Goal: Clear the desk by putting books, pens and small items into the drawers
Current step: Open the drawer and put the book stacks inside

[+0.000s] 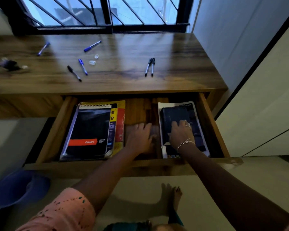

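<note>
Two bare hands are down inside the open wooden drawer [107, 167], which is pulled out from under the brown wooden worktop [120, 84]. The left hand [138, 137] lies palm-down on the bare drawer floor between the two stacks. Its grip is apart, with the fingers stretched flat and holding nothing. The right hand [180, 134], which wears a silver bracelet at the wrist and a ring, rests palm-down on a small dark-covered book [173, 114]. Its grip is apart too, the fingers spread straight over the cover rather than curled round it.

That book lies on a larger dark notebook with white edges [200, 130] at the right side of the drawer. At the left side, a black spiral-bound pad with an orange band [88, 130] lies on a yellow and red book [120, 114], whose right part shows beside it.

Several pens lie out on the worktop:
- A pair of dark-capped pens [150, 66] lies side by side right of the middle.
- A black pen [74, 73] and a short blue pen [83, 67] lie near each other further left.
- A blue-capped pen [92, 46] lies behind them.
- Another blue pen [43, 48] lies far left.

Two small clear caps [92, 62] sit among the left-hand pens. A dark object [9, 65] at the worktop's left edge is too blurred to identify.

A round blue object [20, 187] lies on the pale floor, and a bare foot [173, 195] stands below the drawer.
</note>
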The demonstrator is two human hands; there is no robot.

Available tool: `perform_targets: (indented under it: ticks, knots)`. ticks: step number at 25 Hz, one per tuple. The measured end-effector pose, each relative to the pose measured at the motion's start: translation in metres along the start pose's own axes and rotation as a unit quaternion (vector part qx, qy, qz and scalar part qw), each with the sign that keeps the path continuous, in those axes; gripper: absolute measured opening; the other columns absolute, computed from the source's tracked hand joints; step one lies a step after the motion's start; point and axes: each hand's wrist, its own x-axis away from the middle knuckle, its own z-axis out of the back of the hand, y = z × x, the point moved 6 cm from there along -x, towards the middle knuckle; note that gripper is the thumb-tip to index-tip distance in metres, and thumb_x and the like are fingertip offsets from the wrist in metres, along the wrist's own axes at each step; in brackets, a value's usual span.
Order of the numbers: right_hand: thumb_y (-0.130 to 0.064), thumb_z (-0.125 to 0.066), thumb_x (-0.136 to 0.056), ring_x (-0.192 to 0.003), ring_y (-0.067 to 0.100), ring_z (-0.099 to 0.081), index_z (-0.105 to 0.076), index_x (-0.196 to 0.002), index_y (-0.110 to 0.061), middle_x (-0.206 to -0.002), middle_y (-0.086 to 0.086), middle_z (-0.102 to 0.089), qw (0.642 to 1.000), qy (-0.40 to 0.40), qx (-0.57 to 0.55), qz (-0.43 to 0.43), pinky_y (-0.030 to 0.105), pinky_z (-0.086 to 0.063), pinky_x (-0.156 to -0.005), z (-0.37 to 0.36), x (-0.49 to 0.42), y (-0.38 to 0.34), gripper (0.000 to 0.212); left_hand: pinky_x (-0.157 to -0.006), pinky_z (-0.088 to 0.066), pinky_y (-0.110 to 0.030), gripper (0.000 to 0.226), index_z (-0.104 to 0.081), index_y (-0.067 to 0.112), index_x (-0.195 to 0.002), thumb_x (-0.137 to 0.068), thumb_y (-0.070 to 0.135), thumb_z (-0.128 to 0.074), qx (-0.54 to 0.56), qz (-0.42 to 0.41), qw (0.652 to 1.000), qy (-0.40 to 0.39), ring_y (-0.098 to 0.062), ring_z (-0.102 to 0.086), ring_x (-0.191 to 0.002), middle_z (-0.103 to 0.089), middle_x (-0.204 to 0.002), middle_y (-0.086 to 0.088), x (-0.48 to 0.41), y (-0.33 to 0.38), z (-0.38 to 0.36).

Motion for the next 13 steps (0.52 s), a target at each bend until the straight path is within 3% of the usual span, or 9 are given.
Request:
perform_targets:
  ticks: [4,8,11,13]
  knots:
    - [-0.029,-0.048,-0.092,-0.130,0.035,-0.032,-0.036,-0.134,-0.007,-0.137,0.020,-0.038,0.991,-0.053,-0.082,0.090,0.041,-0.026,-0.111,-0.007,0.033,-0.068,0.049,-0.094,-0.038,-0.030,0.041,-0.043,0.012,-0.131,-0.095,0.029,-0.045,0.010,0.000,0.997,0.079,-0.023,-0.042,-0.118,-0.046,-0.128,-0.011,0.048,-0.019,0.023]
    - [-0.034,-0.046,-0.092,-0.136,0.032,-0.026,-0.026,-0.142,-0.014,-0.146,0.016,-0.032,0.979,-0.067,-0.129,0.143,0.042,-0.023,-0.114,-0.010,0.066,-0.101,0.058,-0.097,-0.042,-0.034,0.044,-0.050,0.005,-0.127,-0.090,0.026,-0.043,-0.020,0.014,0.991,0.128,-0.031,-0.046,-0.123,-0.053,-0.126,-0.018,0.087,-0.037,0.024]
    - [-0.055,-0.016,-0.084,-0.142,0.029,-0.019,-0.031,-0.142,-0.013,-0.151,0.013,-0.027,0.976,-0.012,-0.131,0.172,0.043,-0.013,-0.116,-0.015,0.079,-0.104,0.073,-0.101,-0.042,-0.045,0.051,-0.052,0.006,-0.127,-0.092,0.035,-0.028,-0.048,0.045,0.991,0.118,-0.033,-0.046,-0.127,-0.056,-0.128,-0.018,0.096,-0.050,0.019]
    - [-0.054,-0.008,-0.080,-0.140,0.030,-0.025,-0.041,-0.136,-0.011,-0.148,0.016,-0.034,0.976,0.032,-0.099,0.192,0.045,-0.013,-0.114,-0.020,0.077,-0.102,0.078,-0.097,-0.045,-0.052,0.052,-0.054,0.006,-0.126,-0.091,0.036,-0.029,-0.064,0.050,0.990,0.113,-0.034,-0.048,-0.126,-0.058,-0.128,-0.017,0.095,-0.050,0.017]
